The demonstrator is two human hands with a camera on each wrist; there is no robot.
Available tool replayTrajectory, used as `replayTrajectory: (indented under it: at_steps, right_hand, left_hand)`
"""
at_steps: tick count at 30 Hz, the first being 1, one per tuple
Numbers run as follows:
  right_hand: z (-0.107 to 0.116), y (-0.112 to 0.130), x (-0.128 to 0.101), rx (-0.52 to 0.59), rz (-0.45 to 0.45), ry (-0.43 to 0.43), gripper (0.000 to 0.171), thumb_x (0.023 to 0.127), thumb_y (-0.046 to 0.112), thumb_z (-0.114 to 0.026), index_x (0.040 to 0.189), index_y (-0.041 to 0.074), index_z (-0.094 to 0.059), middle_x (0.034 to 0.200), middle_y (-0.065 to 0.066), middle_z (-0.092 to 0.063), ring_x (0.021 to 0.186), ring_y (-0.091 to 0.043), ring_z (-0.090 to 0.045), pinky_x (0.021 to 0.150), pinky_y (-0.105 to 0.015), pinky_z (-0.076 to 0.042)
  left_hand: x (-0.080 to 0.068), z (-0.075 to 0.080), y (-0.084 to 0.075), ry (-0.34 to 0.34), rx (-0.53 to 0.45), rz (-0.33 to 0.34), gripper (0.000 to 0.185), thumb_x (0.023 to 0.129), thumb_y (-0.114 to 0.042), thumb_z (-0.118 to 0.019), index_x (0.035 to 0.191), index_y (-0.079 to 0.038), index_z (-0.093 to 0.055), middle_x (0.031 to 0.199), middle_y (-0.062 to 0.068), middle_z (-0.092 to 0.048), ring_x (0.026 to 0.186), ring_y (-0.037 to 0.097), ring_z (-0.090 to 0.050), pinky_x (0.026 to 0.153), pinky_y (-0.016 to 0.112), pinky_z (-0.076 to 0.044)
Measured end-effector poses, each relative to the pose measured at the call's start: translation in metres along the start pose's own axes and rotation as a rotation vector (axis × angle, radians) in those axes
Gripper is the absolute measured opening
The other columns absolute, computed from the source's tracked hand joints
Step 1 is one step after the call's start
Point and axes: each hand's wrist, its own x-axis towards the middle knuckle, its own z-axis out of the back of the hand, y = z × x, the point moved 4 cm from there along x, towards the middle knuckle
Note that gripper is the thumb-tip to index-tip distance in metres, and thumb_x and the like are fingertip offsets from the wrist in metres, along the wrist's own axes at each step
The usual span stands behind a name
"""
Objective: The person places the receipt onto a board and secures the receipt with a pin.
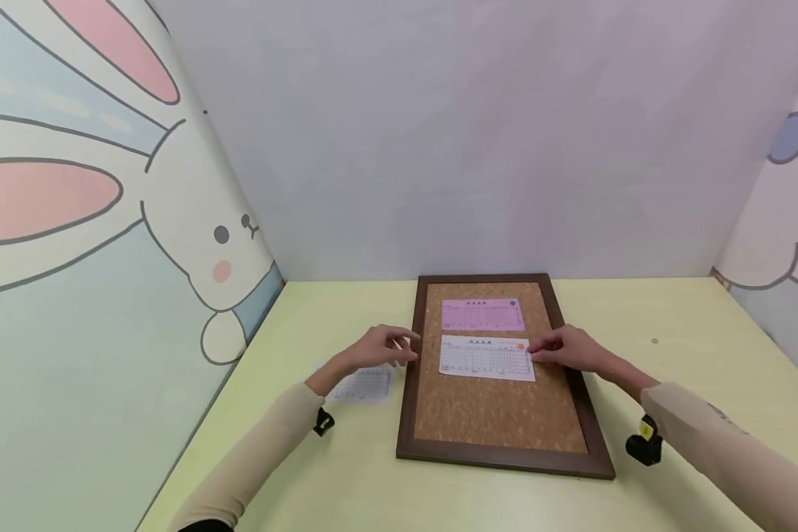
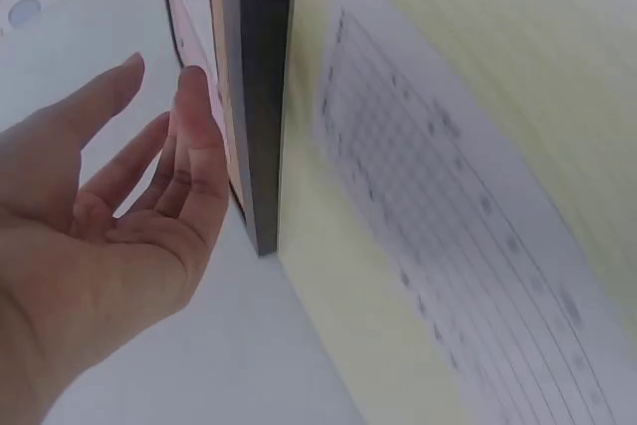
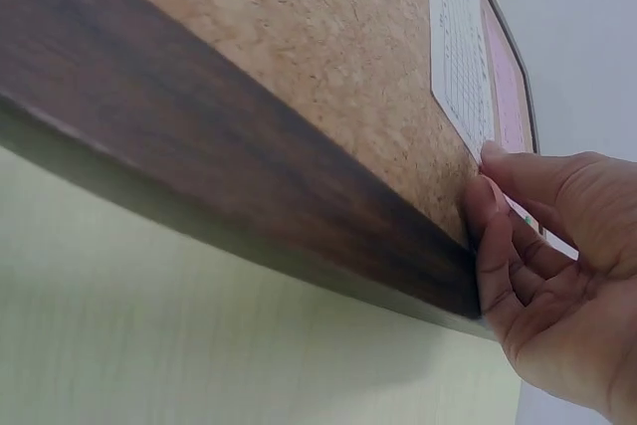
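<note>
Three printed sheets showed in the head view: a pink card (image 1: 482, 314) and a white card (image 1: 487, 358) lying on the cork board (image 1: 499, 414), and a third, pale gridded sheet (image 1: 362, 384) flat on the yellow-green table (image 1: 691, 325) just left of the board's frame. The board sat at lower centre of that frame, a rectangle of speckled tan cork inside a dark brown wooden border.

Only the head view gave the whole layout. The left wrist camera instead caught the left hand (image 2: 109, 236) from the palm side, fingers straight and loosely spread, holding nothing, close beside the dark frame edge, with the gridded sheet blurred along the right of the picture. In the head view that hand (image 1: 382, 347) hovered near the board's left border.

The right wrist camera showed the grain of the smooth wooden border across the left of the frame and the coarse cork beyond it. The right hand (image 3: 557, 266) lay at the lower right, its curled fingertips touching the white card's right edge; whether they pinched it could not be told. From the head view the right hand (image 1: 568, 347) rested on the board at that card's right end.
</note>
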Motion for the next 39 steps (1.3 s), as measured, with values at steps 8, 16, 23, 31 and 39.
replayTrajectory:
  at_steps: [8, 16, 23, 31, 39]
  right_hand:
    - [-0.005, 0.008, -0.017, 0.081, 0.017, 0.072, 0.021, 0.094, 0.015, -0.073, 0.108, -0.001, -0.075, 0.094, -0.007, -0.074, 0.070, -0.009, -0.056, 0.060, -0.023, -0.049]
    - [-0.010, 0.030, -0.019, 0.111, 0.112, 0.102, 0.022, 0.096, 0.012, -0.070, 0.110, -0.005, -0.074, 0.082, -0.008, -0.071, 0.072, -0.010, -0.058, 0.061, -0.023, -0.050]
    - [-0.006, 0.019, -0.019, 0.086, 0.078, 0.073, 0.027, 0.096, 0.016, -0.071, 0.116, -0.002, -0.073, 0.090, -0.006, -0.073, 0.074, -0.012, -0.060, 0.062, -0.023, -0.052]
    - [0.001, 0.001, -0.029, 0.090, 0.069, 0.055, 0.034, 0.097, 0.019, -0.071, 0.122, -0.003, -0.070, 0.076, -0.003, -0.064, 0.065, -0.006, -0.054, 0.057, -0.023, -0.047]
    - [0.005, 0.000, -0.034, 0.106, 0.082, 0.058, 0.034, 0.096, 0.019, -0.071, 0.121, -0.004, -0.070, 0.077, -0.004, -0.067, 0.068, -0.005, -0.056, 0.058, -0.023, -0.048]
  left_hand:
    - [-0.053, 0.036, 0.030, -0.085, 0.012, 0.086, 0.047, 0.097, -0.018, -0.071, 0.138, 0.002, -0.060, 0.106, 0.014, -0.071, 0.089, 0.031, -0.068, 0.078, 0.046, -0.060]
    - [-0.096, 0.068, 0.066, -0.256, 0.124, 0.226, 0.048, 0.089, -0.017, -0.079, 0.131, 0.002, -0.065, 0.106, 0.016, -0.069, 0.090, 0.021, -0.062, 0.071, 0.028, -0.052]
    - [-0.113, 0.072, 0.090, -0.278, 0.182, 0.325, 0.061, 0.081, -0.017, -0.086, 0.134, 0.002, -0.062, 0.117, 0.020, -0.064, 0.097, 0.025, -0.058, 0.078, 0.031, -0.044]
    - [-0.115, 0.066, 0.103, -0.291, 0.172, 0.351, 0.072, 0.079, -0.014, -0.089, 0.139, 0.005, -0.054, 0.116, 0.019, -0.058, 0.097, 0.026, -0.051, 0.082, 0.033, -0.041]
    - [-0.112, 0.064, 0.105, -0.288, 0.198, 0.315, 0.061, 0.077, -0.011, -0.089, 0.129, 0.002, -0.062, 0.110, 0.018, -0.056, 0.094, 0.026, -0.049, 0.080, 0.033, -0.039]
